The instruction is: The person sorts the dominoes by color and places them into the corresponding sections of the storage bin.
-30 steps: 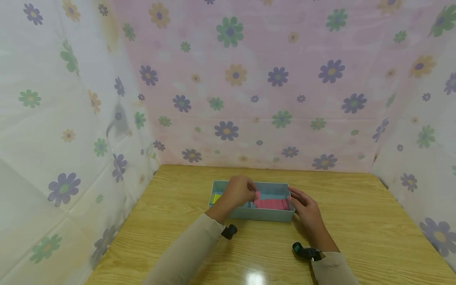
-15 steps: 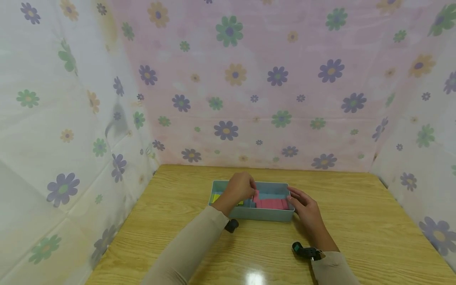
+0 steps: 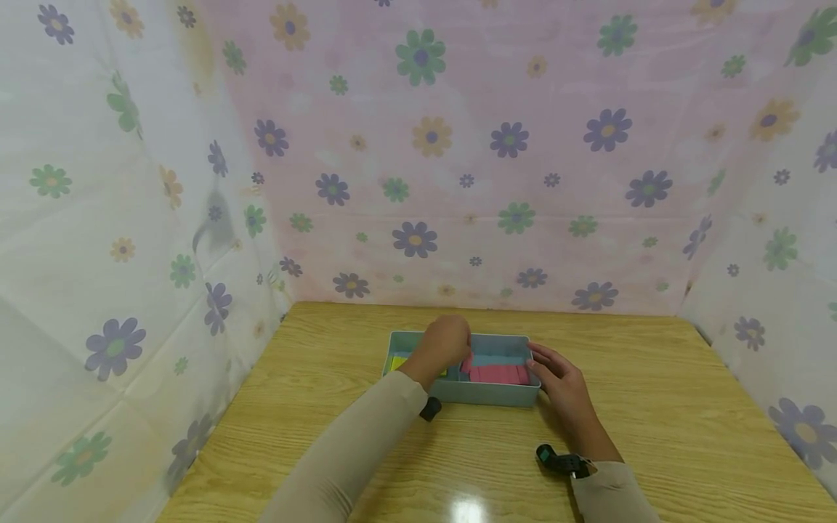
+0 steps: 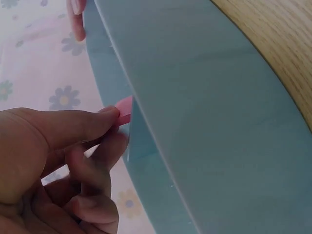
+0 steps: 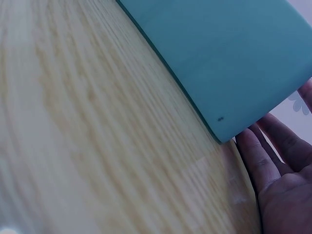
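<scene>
A long light-blue box (image 3: 484, 394) lies on the table, split by a low divider. My left hand (image 3: 447, 341) reaches over its middle. In the left wrist view, the thumb and forefinger pinch a small flat pink block (image 4: 125, 110) just inside the front wall; the fingers partly cover it. To its right, a row of several pink blocks (image 3: 500, 374) runs along the front of the right compartment. Yellow blocks (image 3: 399, 362) sit at the left end, partly behind my left wrist. My right hand (image 3: 564, 378) rests with extended fingers against the box's right end.
The wood-grain table (image 3: 314, 407) surrounds the box. A flowered cloth (image 3: 471, 181) hangs behind it and on both sides. Black wrist devices show below the hands, the right one (image 3: 559, 461) more fully.
My left hand and forearm have shifted slightly right and turned, the pink block moving a little left toward the divider. More yellow shows below the wrist. The right hand has stayed still.
</scene>
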`<state>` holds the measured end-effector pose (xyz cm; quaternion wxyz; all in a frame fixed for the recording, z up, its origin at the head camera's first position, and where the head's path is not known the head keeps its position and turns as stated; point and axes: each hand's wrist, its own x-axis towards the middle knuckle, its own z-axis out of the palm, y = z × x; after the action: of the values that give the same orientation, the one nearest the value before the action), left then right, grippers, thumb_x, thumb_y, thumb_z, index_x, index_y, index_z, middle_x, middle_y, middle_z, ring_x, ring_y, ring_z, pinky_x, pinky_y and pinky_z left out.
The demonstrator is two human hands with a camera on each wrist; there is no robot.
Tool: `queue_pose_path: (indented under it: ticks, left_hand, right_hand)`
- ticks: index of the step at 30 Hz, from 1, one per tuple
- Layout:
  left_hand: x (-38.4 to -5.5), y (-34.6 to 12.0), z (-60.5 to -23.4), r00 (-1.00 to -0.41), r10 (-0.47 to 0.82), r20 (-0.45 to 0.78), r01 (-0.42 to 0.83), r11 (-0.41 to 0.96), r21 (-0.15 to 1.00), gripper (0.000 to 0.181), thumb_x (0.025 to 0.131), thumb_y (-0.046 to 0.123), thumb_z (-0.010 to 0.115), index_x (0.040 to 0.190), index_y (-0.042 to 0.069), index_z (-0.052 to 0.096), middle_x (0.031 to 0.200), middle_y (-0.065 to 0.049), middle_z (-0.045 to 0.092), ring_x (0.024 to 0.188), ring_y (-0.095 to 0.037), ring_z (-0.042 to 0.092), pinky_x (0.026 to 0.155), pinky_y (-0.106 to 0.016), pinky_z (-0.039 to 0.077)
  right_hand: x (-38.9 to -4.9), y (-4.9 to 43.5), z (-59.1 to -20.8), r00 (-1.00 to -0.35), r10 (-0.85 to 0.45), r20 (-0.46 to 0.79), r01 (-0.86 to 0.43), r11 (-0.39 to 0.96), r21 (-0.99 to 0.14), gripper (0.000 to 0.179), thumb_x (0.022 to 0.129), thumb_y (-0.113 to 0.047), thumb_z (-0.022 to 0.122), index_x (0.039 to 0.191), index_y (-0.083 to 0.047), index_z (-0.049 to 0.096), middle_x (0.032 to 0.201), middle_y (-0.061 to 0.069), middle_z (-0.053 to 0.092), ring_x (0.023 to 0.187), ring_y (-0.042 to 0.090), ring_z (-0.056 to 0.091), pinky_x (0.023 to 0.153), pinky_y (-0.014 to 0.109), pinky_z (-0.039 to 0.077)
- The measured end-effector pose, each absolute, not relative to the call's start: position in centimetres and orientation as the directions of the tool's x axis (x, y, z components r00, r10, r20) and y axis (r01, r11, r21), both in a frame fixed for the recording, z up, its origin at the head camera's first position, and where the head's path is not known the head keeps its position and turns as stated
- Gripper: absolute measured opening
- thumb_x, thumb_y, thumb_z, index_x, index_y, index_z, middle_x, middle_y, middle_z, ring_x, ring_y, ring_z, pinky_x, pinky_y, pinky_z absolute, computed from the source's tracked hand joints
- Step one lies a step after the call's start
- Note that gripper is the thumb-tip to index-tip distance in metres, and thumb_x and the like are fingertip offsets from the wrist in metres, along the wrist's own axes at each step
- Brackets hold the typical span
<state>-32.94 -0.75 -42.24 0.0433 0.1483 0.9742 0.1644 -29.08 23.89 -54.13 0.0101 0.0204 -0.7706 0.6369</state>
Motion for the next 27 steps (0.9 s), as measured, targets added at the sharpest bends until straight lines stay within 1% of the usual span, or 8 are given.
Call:
queue_pose_path:
  ticks: [2,5,9,11,17,22,24,27]
  left_hand:
    - [-33.1,-0.6,-42.4,-0.954,0.295,-0.05,0.267,0.913,0.308,0.041,0.091,0.007,0.073,0.053,0.014,0.061,0.055,0.006,0.051,0.054,-0.011,0.042,0.049,-0.025,0.04]
    - [-33.2,-0.2,-42.7,-0.961,0.269,-0.066,0.247,0.94,0.235,0.044,0.093,0.01,0.071,0.053,0.014,0.054,0.067,0.004,0.052,0.059,-0.012,0.042,0.046,-0.026,0.038]
    - [-33.3,0.1,-43.2,-0.969,0.235,-0.074,0.225,0.966,0.128,0.025,0.095,0.017,0.072,0.072,0.013,0.065,0.106,-0.002,0.064,0.081,-0.013,0.052,0.052,-0.029,0.046]
    - [-33.3,0.1,-43.4,-0.971,0.228,-0.071,0.22,0.969,0.108,0.017,0.095,0.019,0.072,0.08,0.013,0.069,0.115,-0.003,0.064,0.089,-0.014,0.055,0.056,-0.03,0.05]
    - [-33.4,0.0,-43.4,-0.968,0.243,-0.061,0.236,0.966,0.109,0.031,0.094,0.019,0.073,0.065,0.016,0.065,0.112,-0.001,0.064,0.086,-0.012,0.052,0.054,-0.03,0.047]
    - [-33.5,-0.3,-43.4,-0.961,0.263,-0.088,0.239,0.946,0.22,0.048,0.094,0.009,0.067,0.05,0.017,0.049,0.075,0.002,0.053,0.059,-0.011,0.037,0.043,-0.025,0.029]
    - [-33.5,-0.6,-43.4,-0.958,0.271,-0.096,0.235,0.93,0.282,0.045,0.095,0.01,0.066,0.052,0.017,0.054,0.066,0.004,0.048,0.053,-0.011,0.038,0.042,-0.024,0.029]
    - [-33.3,-1.1,-43.6,-0.958,0.28,-0.069,0.243,0.912,0.332,0.024,0.097,0.021,0.07,0.074,0.017,0.076,0.078,0.006,0.065,0.068,-0.011,0.059,0.052,-0.025,0.046]
  right_hand:
    - [-29.1,23.9,-54.2,-0.999,-0.022,0.046,-0.05,0.187,-0.981,0.057,0.101,-0.051,0.062,0.153,-0.029,0.052,0.158,0.009,0.049,0.138,0.017,0.052,0.1,0.025,0.055]
    - [-29.2,23.8,-54.3,-0.999,-0.021,0.049,-0.052,0.185,-0.981,0.056,0.102,-0.05,0.062,0.153,-0.029,0.052,0.157,0.009,0.05,0.136,0.014,0.053,0.1,0.024,0.055]
    - [-29.2,23.8,-54.3,-0.999,-0.02,0.049,-0.052,0.184,-0.982,0.056,0.101,-0.05,0.062,0.152,-0.029,0.053,0.157,0.009,0.05,0.134,0.011,0.054,0.099,0.023,0.054]
    - [-29.1,23.9,-54.2,-0.999,-0.021,0.047,-0.05,0.184,-0.982,0.056,0.101,-0.05,0.062,0.152,-0.03,0.053,0.157,0.008,0.05,0.135,0.012,0.054,0.1,0.023,0.054]
    - [-29.1,23.9,-54.0,-0.999,-0.023,0.032,-0.036,0.179,-0.983,0.054,0.102,-0.049,0.061,0.153,-0.031,0.052,0.158,0.007,0.049,0.14,0.021,0.051,0.102,0.027,0.055]
    - [-29.1,23.9,-53.9,-0.999,-0.023,0.036,-0.039,0.181,-0.983,0.053,0.103,-0.047,0.061,0.153,-0.03,0.052,0.158,0.008,0.049,0.141,0.023,0.05,0.101,0.026,0.055]
    - [-29.1,23.9,-54.0,-0.999,-0.024,0.037,-0.041,0.183,-0.982,0.053,0.103,-0.046,0.061,0.153,-0.03,0.051,0.158,0.008,0.049,0.14,0.022,0.051,0.101,0.025,0.055]
    - [-29.1,24.0,-54.1,-0.999,-0.025,0.037,-0.041,0.187,-0.982,0.054,0.103,-0.047,0.061,0.153,-0.03,0.051,0.158,0.008,0.049,0.139,0.02,0.052,0.1,0.025,0.055]
